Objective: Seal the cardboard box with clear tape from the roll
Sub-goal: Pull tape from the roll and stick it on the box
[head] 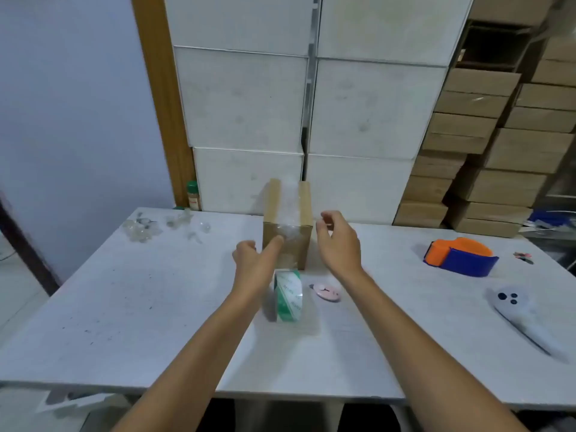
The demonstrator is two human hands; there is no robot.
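Forearms stretch straight out from you over the tabletop [124,307], both reaching toward the cardboard box [288,226] that stands at 12 o'clock near the middle of the surface. Your left hand [254,260] is loosely curled with its index finger extended, the tip pressing on the clear tape that runs over the box's top and down its near face. Your right hand [338,241] hovers just at the box's 3 o'clock side, apart from it, its fingers [327,218] half curled and spread, holding nothing. Directly below the box, at its 6 o'clock and between your wrists, the tape roll [288,296] stands on its edge, green and white on the core. A small pink object [325,291] lies just at the roll's 3 o'clock. Farther toward 3 o'clock sit an orange and blue tape dispenser [461,257] and a pale grey controller [514,310]. Crumpled clear scraps [146,227] lie at 10 o'clock.
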